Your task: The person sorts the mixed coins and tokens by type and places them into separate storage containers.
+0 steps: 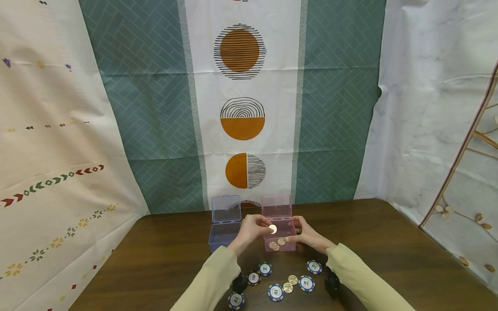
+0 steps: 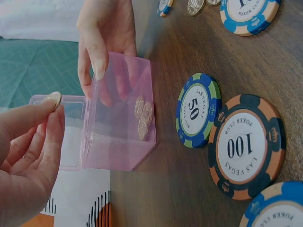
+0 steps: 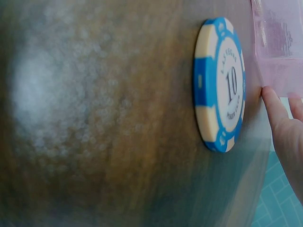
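Observation:
My left hand (image 1: 265,224) pinches a gold coin (image 1: 272,229) between thumb and fingertips, just above the open pink box (image 1: 285,247). In the left wrist view the coin (image 2: 53,98) is level with the box's hinged lid, and the left hand (image 2: 33,142) is at lower left. Several gold coins (image 2: 143,116) lie inside the pink box (image 2: 118,146). My right hand (image 1: 298,232) grips the box's right wall, thumb inside and fingers outside (image 2: 99,56). In the right wrist view only its fingertips (image 3: 284,123) show, beside the box (image 3: 279,42).
An open blue box (image 1: 225,233) stands left of the pink one. On the brown table (image 1: 163,259), several poker chips lie near me: a 50 (image 1: 265,268), a 100 (image 1: 253,277), blue 10s (image 1: 314,267). Two loose gold coins (image 1: 290,284) lie among them. Patterned cloths hang behind.

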{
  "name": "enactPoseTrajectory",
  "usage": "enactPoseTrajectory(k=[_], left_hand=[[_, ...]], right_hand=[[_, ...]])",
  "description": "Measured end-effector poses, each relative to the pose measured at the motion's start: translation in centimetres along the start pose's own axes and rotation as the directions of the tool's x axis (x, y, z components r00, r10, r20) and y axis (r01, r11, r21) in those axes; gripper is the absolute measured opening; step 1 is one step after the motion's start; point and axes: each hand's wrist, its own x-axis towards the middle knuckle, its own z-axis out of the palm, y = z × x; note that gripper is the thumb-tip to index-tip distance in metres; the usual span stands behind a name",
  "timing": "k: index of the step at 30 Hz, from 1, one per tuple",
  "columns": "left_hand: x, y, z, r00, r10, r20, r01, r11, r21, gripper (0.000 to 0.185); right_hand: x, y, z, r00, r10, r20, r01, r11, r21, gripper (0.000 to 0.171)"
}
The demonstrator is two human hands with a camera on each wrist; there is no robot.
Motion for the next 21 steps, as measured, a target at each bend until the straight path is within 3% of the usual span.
enactPoseTrajectory(k=[13, 17, 21], left_hand=[[0.32, -0.17, 0.00, 0.992, -0.026, -0.125, 0.034, 0.997, 0.066, 0.011], [0.19, -0.19, 0.01, 0.989, -0.048, -0.141, 0.051, 0.999, 0.020, 0.014], [0.08, -0.26, 0.11, 0.991, -0.059, -0.118, 0.051, 0.997, -0.064, 0.016]], right_hand=[[-0.04, -0.07, -0.07, 1.000, -0.012, 0.017, 0.012, 1.000, 0.012, 0.074], [0.04, 0.02, -0.06, 1.000, -0.014, 0.022, 0.014, 1.000, 0.014, 0.075], [0.03, 0.06, -0.10, 1.000, -0.010, 0.011, 0.010, 1.000, 0.009, 0.074]])
